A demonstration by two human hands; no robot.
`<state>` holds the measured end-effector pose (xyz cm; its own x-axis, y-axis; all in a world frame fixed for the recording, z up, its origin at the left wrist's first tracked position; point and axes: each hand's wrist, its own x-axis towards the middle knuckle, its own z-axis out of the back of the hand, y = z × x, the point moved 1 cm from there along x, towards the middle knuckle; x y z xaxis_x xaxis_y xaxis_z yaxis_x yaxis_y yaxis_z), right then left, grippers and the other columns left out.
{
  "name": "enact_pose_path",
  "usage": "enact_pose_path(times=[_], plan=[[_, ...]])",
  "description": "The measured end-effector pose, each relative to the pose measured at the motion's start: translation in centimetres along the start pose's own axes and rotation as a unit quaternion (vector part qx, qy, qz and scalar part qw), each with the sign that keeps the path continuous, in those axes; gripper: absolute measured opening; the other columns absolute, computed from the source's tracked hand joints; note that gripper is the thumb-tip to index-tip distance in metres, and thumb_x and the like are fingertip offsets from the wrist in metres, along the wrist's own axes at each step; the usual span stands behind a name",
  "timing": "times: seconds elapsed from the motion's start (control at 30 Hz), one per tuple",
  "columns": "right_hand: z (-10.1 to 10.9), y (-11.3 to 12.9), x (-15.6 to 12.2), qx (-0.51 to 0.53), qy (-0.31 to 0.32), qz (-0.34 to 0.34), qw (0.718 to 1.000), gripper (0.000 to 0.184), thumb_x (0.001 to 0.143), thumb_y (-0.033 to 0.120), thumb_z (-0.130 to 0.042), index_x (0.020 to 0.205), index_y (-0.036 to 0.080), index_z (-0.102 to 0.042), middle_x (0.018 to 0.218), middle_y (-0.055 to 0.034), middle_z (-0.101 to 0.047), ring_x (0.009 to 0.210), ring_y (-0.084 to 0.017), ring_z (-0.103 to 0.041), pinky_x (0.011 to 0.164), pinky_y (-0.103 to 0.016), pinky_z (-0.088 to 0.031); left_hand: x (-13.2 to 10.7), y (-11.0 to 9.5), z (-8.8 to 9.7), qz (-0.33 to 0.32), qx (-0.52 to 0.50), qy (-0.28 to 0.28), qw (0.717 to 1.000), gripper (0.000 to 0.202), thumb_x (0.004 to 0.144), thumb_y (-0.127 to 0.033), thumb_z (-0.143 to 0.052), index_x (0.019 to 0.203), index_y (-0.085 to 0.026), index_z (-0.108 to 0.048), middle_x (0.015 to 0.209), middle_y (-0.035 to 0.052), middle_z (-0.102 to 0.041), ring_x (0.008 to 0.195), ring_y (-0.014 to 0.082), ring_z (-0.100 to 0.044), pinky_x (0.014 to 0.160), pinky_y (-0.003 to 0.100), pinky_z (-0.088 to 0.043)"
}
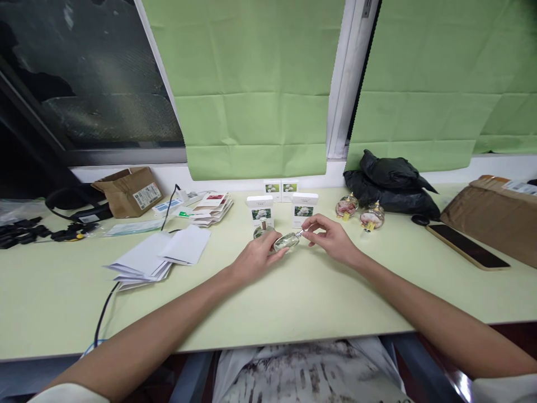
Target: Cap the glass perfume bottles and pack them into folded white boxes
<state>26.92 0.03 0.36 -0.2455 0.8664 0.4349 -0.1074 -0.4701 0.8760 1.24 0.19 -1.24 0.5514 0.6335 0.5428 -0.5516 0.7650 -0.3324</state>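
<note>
My left hand (255,256) is closed around a clear glass perfume bottle (287,241), which lies tilted with its neck toward the right. At that neck, the fingertips of my right hand (329,238) are pinched together; the small part between them is mostly hidden. A second glass perfume bottle (263,226) stands just behind my left hand, partly covered by it. Behind the hands are two white boxes with flower pictures, the left box (260,209) and the right box (304,210). Two smaller picture boxes (281,190) stand farther back against the wall.
Two ornate bottles (347,206) stand right of the hands, before black plastic bags (390,182). A phone (467,247) and a brown package (495,212) lie at far right. Folded white papers (146,257), stacked cards (213,207) and an open cardboard box (128,193) are left.
</note>
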Motion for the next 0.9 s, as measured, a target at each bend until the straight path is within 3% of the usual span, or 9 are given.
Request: enact_pose_path(times=[0.13,0.23,0.43,0.9], plan=[[0.10,0.06,0.05,0.002,0.013,-0.004,1.000,0.023,0.090,0.044,-0.077,0.101,0.024,-0.072,0.094,-0.0029,-0.067,0.086,-0.018,-0.062,0.072,-0.033,-0.062,-0.04,-0.08,-0.06,-0.027,0.012,-0.007,1.000,0.021,0.105,-0.041,-0.057,0.114,-0.022,-0.054,0.098,0.0022,-0.065,0.074,0.0144,-0.066,0.066,0.026,-0.048],[0.21,-0.08,0.18,0.023,0.013,0.003,1.000,0.022,0.089,0.042,-0.078,0.101,0.024,-0.072,0.098,-0.0034,-0.068,0.089,-0.019,-0.064,0.075,-0.034,-0.060,-0.12,-0.03,-0.13,-0.032,0.022,-0.018,0.999,0.022,0.104,-0.041,-0.059,0.115,-0.022,-0.054,0.095,0.0016,-0.065,0.073,0.0146,-0.066,0.066,0.026,-0.048],[0.39,-0.29,0.39,0.045,0.006,0.013,0.999,0.030,0.085,0.037,-0.084,0.107,0.024,-0.070,0.110,-0.0052,-0.072,0.100,-0.021,-0.070,0.097,-0.042,-0.057,-0.20,0.21,-0.22,-0.044,0.025,-0.040,0.998,0.024,0.104,-0.039,-0.060,0.119,-0.022,-0.055,0.095,0.0019,-0.066,0.074,0.0146,-0.066,0.068,0.026,-0.049],[0.52,-0.11,0.35,0.059,-0.008,-0.004,0.998,0.042,0.078,0.043,-0.089,0.111,0.025,-0.069,0.111,-0.0069,-0.072,0.100,-0.023,-0.071,0.097,-0.044,-0.059,-0.17,0.10,-0.11,-0.052,0.052,-0.041,0.996,0.024,0.105,-0.041,-0.057,0.119,-0.022,-0.054,0.094,0.0023,-0.065,0.075,0.0149,-0.065,0.069,0.027,-0.050]])
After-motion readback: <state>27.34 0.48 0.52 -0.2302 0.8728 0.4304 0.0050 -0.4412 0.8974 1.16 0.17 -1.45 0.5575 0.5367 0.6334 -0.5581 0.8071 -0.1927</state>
